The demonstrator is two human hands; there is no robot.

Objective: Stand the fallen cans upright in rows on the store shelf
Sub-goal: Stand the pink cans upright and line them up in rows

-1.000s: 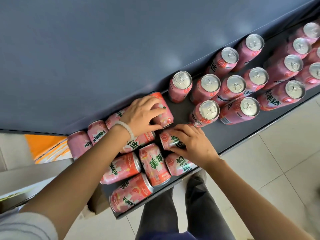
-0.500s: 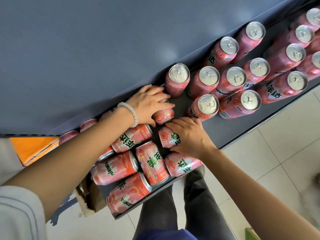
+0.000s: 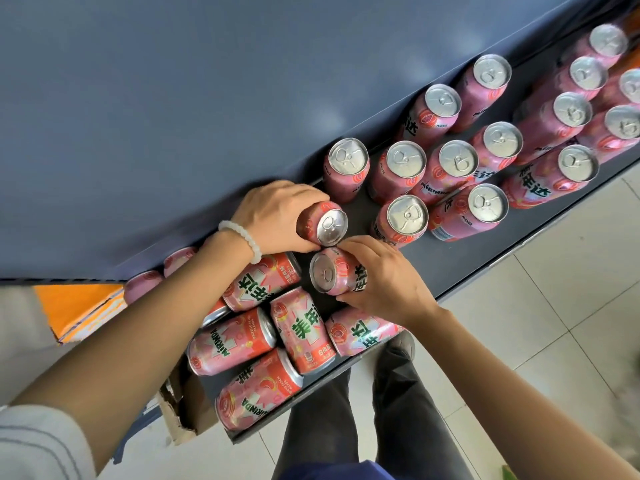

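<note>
Left hand grip wrapped round one tilted pink can, right hand grip curled round a second can just below it, both at shelf middle between fallen cans and upright rows.

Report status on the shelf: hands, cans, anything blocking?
Left hand grips one pink can, right hand grips another, both tipping upright. Fallen cans lie below. Gap beside the standing rows open.

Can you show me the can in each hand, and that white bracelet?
Left-hand can (image 3: 331, 226): head view, on its silver top.
Right-hand can (image 3: 322, 274): head view, on its silver top.
White bracelet (image 3: 246, 240): head view, on the beads across the left wrist.
</note>
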